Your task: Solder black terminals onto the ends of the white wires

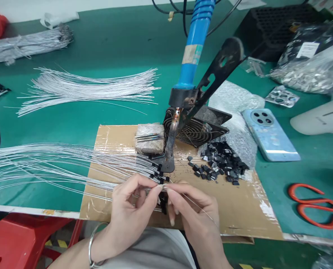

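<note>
Nearest the camera, the left hand (131, 213) and the right hand (196, 213) meet over the front edge of the cardboard sheet (239, 209). Both are pinched shut, thumb against forefinger, on one thin silver wire (196, 203) and, at the point where the fingertips meet, what looks like a small black connector (163, 182) (too small to be sure how it sits).

The step in hand seems to be fitting a black piece onto the wire's end. The next move would call for a steady, fine push along the wire's own line, with the pinch kept firm so the piece does not slip.

The wire's long axis runs from the fingertips toward 4 o'clock, its free end trailing past the right wrist; the worked end points toward 10 o'clock.

At 9 o'clock from the hands lies a fan of finished wires (57, 164), black tips gathered near the fingers. At 1 o'clock sits the pile of loose black connectors (222, 162). Just beyond, at 12 o'clock, a blue-handled soldering iron (196, 41) stands tip-down in its stand (208, 127), and at 11 o'clock, farther off, more bare wires (90, 87).
</note>
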`<state>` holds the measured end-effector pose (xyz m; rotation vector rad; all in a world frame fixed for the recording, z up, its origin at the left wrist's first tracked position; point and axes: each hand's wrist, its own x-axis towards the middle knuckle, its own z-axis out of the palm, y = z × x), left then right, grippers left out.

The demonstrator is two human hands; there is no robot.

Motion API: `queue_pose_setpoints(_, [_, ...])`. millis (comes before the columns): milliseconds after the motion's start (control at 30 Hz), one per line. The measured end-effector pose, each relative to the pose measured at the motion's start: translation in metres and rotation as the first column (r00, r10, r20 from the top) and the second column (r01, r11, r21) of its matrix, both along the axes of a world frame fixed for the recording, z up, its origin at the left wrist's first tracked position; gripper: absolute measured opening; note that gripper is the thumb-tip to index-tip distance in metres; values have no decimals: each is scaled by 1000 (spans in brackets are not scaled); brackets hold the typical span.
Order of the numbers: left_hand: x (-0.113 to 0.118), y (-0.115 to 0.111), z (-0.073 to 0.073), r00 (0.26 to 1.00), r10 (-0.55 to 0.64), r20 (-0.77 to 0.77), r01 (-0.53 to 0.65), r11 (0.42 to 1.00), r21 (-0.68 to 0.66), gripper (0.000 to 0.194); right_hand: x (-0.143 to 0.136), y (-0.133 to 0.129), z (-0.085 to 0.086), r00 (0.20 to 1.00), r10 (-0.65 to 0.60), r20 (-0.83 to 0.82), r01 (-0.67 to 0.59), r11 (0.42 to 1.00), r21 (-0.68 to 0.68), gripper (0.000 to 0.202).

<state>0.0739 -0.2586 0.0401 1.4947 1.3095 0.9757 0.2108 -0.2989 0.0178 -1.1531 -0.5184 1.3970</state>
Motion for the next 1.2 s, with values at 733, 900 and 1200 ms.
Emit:
queue_pose_setpoints(733, [-6, -5, -2, 993, -102, -55, 107, 989, 100, 12, 12, 6, 0, 993, 109, -50, -112, 991, -71, 14])
queue_pose_setpoints(900, [-4, -6, -2, 995, -73, -64, 78, 995, 69, 12, 8, 4, 4, 997, 66, -40, -70, 993, -98, 14])
queue_pose_setpoints(1200, [-5, -8, -1, 993, -89, -71, 96, 990, 103, 13, 9, 3, 2, 993, 73, -95, -81, 993, -88, 15])
